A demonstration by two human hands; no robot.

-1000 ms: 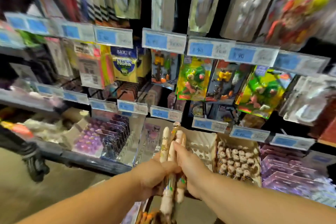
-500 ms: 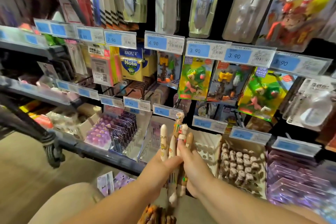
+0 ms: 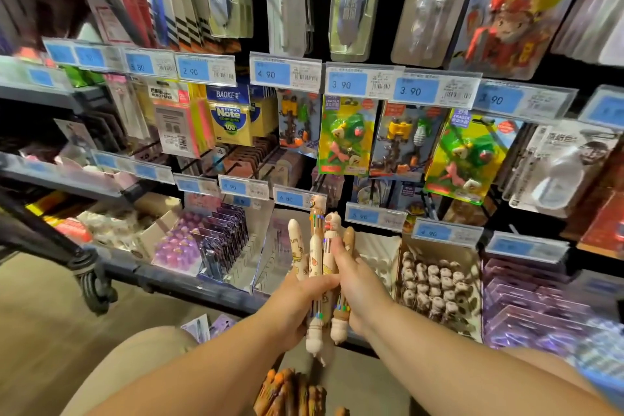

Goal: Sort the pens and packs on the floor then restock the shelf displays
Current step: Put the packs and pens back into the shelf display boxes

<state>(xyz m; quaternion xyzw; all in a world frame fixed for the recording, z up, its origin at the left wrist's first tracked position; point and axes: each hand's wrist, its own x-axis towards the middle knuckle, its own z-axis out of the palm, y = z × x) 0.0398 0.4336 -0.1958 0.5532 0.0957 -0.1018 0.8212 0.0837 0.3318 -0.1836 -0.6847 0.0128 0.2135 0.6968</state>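
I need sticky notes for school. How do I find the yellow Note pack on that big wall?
On the shelf wall, find the blue 2.90 price tag. Under its right end hangs the sticky note pack. It is yellow with a dark blue BAOKE header and a round 100 badge; the memo paper pack on its left has pink and neon edges.

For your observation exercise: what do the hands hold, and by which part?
The left hand and right hand grip a bunch of pens around mid-barrel.
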